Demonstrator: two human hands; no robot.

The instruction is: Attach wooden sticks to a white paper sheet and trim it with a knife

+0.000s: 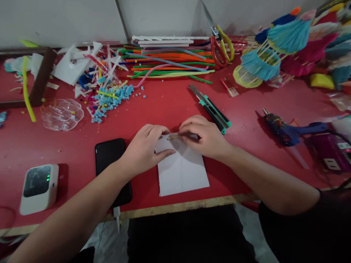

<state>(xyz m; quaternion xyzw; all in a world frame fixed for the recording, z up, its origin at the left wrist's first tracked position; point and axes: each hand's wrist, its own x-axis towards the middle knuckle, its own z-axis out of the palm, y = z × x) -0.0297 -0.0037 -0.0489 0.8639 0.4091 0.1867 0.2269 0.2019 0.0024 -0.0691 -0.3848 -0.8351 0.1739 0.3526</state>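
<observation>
A sheet of white paper (182,173) with a faint crease lies flat on the red table, close to its near edge. My left hand (145,148) holds it down at the far left corner, thumb reaching across the sheet and fingers curled at its edge. Between the pinched fingers of my right hand (204,138) is a short, thin, pale stick (172,137), its tip low over the paper's upper part. My grip hides the stick's other end, so its exact kind is unclear. Just beyond my right hand lies a green-and-black utility knife (212,109), blade out.
A black phone (109,153) and a white device (40,186) lie left. Behind are a clear plastic tray (62,114), blue foam-like bits (112,96), pipe cleaners (172,62) and scissors (219,40). At right are a glue gun (290,128) and a blue paper-and-stick craft (263,64).
</observation>
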